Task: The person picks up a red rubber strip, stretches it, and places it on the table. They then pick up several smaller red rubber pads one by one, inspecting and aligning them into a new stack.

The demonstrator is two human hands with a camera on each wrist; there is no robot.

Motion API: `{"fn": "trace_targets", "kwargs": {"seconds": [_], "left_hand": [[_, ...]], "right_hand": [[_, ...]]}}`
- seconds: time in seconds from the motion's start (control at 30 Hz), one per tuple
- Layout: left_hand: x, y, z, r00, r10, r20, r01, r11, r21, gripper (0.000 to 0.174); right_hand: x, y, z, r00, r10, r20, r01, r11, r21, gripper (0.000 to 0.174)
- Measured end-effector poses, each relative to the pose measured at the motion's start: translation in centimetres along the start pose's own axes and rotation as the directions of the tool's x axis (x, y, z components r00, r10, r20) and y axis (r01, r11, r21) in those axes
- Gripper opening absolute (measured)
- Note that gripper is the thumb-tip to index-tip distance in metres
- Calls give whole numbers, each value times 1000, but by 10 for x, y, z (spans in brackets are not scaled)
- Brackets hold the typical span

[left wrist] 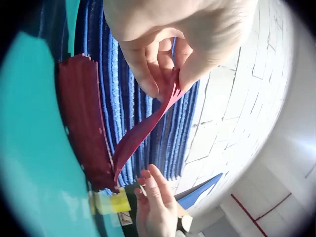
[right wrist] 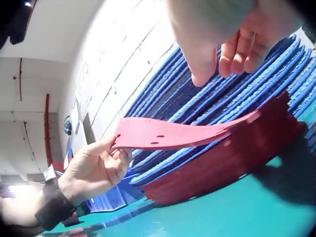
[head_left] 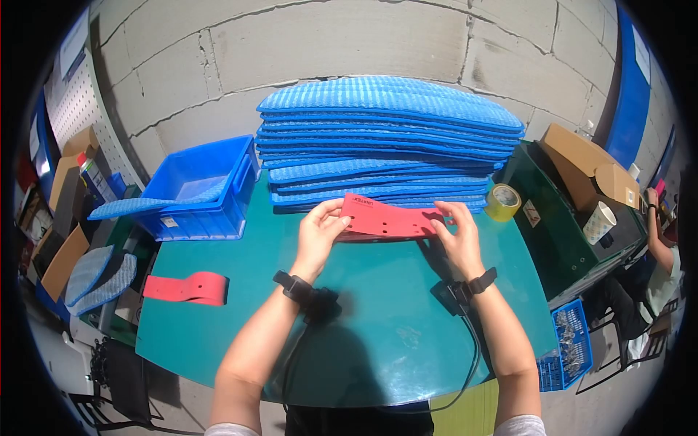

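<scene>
My left hand (head_left: 318, 238) pinches the left end of a red strip with holes (head_left: 378, 218); the left wrist view shows thumb and fingertips closed on the strip (left wrist: 140, 132). Its far end drops onto darker red strips (left wrist: 81, 118) lying together before the blue pads (head_left: 392, 109). Beside the strip's right end is my right hand (head_left: 461, 236), fingers bent loosely; the right wrist view has this hand (right wrist: 237, 34) above the strips, thumb and fingers apart with nothing between them. Printed lettering shows near the strip's held end.
A folded red strip (head_left: 207, 288) lies at the green table's left. Behind it stands a blue bin (head_left: 211, 218) with one pad across its rim. Yellow tape (head_left: 503, 202) sits right of the stack. Farther right are a green case (head_left: 560, 225), a paper cup and a seated person.
</scene>
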State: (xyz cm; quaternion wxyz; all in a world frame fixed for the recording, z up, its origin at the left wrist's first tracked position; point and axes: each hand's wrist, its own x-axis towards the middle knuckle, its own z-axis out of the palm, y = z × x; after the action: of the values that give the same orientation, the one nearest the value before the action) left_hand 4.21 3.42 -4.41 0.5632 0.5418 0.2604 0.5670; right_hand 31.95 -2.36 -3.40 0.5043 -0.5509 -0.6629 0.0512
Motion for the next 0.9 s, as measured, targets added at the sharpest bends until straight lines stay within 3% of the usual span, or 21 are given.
{"fn": "trace_targets", "kwargs": {"seconds": [0.17, 0.23, 0.3, 0.37, 0.43, 0.5, 0.53, 0.7, 0.77, 0.83, 0.9], "left_hand": [[-3, 29, 10, 999, -10, 35, 16, 981, -193, 32], [-2, 37, 6, 997, 16, 72, 1, 975, -224, 34], [-2, 41, 2, 996, 30, 85, -11, 976, -216, 33], [-4, 47, 1, 989, 52, 136, -28, 985, -171, 32], [-5, 51, 3, 987, 62, 146, -36, 984, -175, 32], [-6, 53, 5, 985, 70, 157, -41, 983, -179, 31], [-6, 54, 5, 986, 72, 148, -43, 981, -190, 31], [-5, 53, 6, 990, 66, 126, -30, 963, -269, 30], [-5, 55, 5, 988, 78, 133, -33, 950, -311, 30], [-9, 56, 2, 992, 58, 109, -23, 953, -301, 29], [-11, 56, -4, 996, 43, 83, -17, 957, -289, 28]], "right_hand": [[-4, -24, -4, 994, -26, 110, 28, 999, -21, 42], [-7, -8, 1, 993, -97, 63, 106, 981, -161, 52], [-9, 8, 3, 997, -21, 72, 30, 993, -113, 61], [-11, 14, 0, 968, 87, 236, -104, 993, 58, 64], [-10, 15, 0, 960, 49, 276, -73, 994, 76, 60], [-8, 11, -3, 940, -36, 339, 62, 996, -68, 55], [-9, 10, 1, 950, -132, 282, 154, 986, -56, 48], [-16, -12, 7, 952, -165, 259, 157, 986, 53, 42], [-16, -12, 5, 889, -4, 457, -97, 975, 198, 42], [-15, -11, -2, 878, 18, 477, -128, 972, 198, 34], [-12, 9, -7, 881, 86, 466, -330, 817, 473, 24]]}}
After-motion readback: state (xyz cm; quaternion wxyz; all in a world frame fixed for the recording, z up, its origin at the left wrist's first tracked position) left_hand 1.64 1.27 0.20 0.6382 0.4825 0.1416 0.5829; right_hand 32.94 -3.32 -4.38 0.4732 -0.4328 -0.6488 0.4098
